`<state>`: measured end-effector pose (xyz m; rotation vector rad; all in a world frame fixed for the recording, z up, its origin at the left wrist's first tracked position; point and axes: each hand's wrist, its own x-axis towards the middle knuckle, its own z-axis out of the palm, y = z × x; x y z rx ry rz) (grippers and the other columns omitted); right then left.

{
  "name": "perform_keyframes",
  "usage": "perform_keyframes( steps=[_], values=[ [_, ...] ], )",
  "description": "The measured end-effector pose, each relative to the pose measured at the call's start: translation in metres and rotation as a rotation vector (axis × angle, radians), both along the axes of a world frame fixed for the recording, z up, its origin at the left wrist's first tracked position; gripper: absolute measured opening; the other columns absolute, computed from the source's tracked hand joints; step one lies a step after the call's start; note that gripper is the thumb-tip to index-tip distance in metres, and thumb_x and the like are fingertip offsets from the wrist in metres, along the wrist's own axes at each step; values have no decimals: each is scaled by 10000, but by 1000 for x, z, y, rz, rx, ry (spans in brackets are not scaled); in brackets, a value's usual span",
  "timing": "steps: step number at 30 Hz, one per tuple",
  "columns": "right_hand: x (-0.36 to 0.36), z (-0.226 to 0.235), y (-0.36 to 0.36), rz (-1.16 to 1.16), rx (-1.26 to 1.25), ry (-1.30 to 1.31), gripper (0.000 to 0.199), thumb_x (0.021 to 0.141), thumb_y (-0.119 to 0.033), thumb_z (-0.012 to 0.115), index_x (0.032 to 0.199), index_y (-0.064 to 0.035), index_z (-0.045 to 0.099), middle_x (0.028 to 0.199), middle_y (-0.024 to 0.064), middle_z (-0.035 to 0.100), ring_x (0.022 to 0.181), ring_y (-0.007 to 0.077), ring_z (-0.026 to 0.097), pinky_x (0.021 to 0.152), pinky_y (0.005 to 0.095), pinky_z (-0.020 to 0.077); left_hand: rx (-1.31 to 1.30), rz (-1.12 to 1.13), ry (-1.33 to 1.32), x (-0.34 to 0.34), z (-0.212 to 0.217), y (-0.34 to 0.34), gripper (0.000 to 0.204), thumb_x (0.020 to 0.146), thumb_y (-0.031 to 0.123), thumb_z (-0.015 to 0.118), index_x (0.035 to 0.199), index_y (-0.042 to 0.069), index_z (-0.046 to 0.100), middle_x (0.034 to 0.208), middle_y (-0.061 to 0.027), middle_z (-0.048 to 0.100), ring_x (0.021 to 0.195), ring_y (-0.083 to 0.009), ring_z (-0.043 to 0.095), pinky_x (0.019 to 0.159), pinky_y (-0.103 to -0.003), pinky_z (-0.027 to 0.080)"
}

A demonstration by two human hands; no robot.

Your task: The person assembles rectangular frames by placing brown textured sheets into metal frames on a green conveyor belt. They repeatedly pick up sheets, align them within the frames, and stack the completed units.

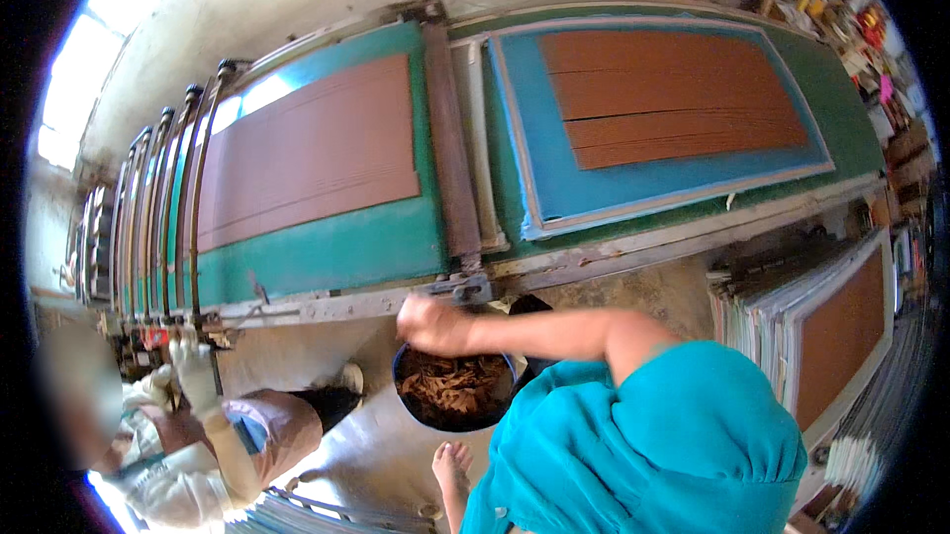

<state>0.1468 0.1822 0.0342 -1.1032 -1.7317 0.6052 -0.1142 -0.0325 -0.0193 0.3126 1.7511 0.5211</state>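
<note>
My right arm, coming out of a teal sleeve, stretches leftward across the view. At its end my right hand is closed in a fist beside the near metal rail, just below a metal fitting. Whatever the fingers hold, if anything, is hidden. Directly under the hand, a dark round tub on the floor contains brown, leaf-like scraps. On the green bed beyond lies a wide brown sheet. My left hand is out of view.
Several rollers cross the bed at left. Right of a crossbar, brown pieces lie on a blue framed panel. Framed panels lean at right. A co-worker's gloved hand is near the rollers. A bare foot shows below.
</note>
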Motion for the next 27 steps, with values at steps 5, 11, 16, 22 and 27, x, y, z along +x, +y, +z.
perform_keyframes(
  steps=[5,11,16,22,27],
  values=[
    [-135,-64,-35,704,-232,100,245,615,-10,531,838,-12,633,826,124,661,866,328,613,749,384,494,160,-493,-91,65,9,33,379,872,213,533,1190,7,514,1041,-118,615,906,-206,608,693,-318,485],
    [-10,11,-32,546,-880,588,137,644,31,481,743,18,575,622,102,602,527,174,620,431,302,491,335,-1031,-48,146,30,81,340,866,179,571,1145,-15,561,1062,-134,625,936,-197,601,794,-305,471],
    [207,-70,-81,-308,-1072,748,306,825,-281,613,941,3,617,774,101,653,587,165,619,430,299,492,512,-1249,-21,259,47,152,320,880,187,584,1109,-36,572,1018,-131,645,929,-176,608,804,-302,479],
    [405,-118,-221,-777,-975,1404,293,866,-319,571,776,-42,590,696,92,620,538,155,580,452,270,473,969,-1479,169,503,68,306,329,829,97,579,1142,1,549,989,-186,614,869,-241,602,775,-349,483],
    [461,-135,-213,-922,-1203,1746,590,768,-494,659,1060,2,529,969,180,607,788,245,621,659,413,540,1208,-1705,348,735,51,458,521,842,117,543,1307,-18,350,1316,-229,385,1185,-347,418,976,-402,367]
  ],
)
